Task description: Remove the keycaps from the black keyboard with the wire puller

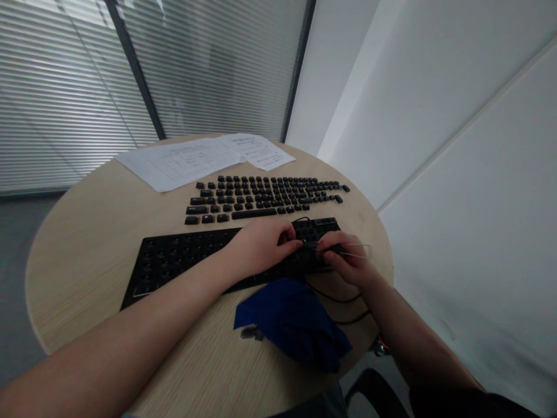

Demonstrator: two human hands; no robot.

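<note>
A black keyboard (167, 258) lies on the round wooden table with its keycaps off over the visible left part. Over its right half, my right hand (348, 255) is closed around a wire keycap puller (363, 251), whose thin loops stick out past the fingers on the right. My left hand (261, 244) rests across the keyboard, thumb and forefinger pinched close to the puller's other end. Whatever sits in that pinch is too small and dark to name. Behind the keyboard, loose black keycaps (255, 213) are set out in rows like a keyboard layout.
A crumpled blue cloth (296, 322) lies in front of the keyboard, with a small dark brush-like piece (251, 332) at its left edge. Black cable (354, 319) runs beside the cloth. Printed papers (187, 162) cover the table's far side. A white wall (456, 174) stands close on the right.
</note>
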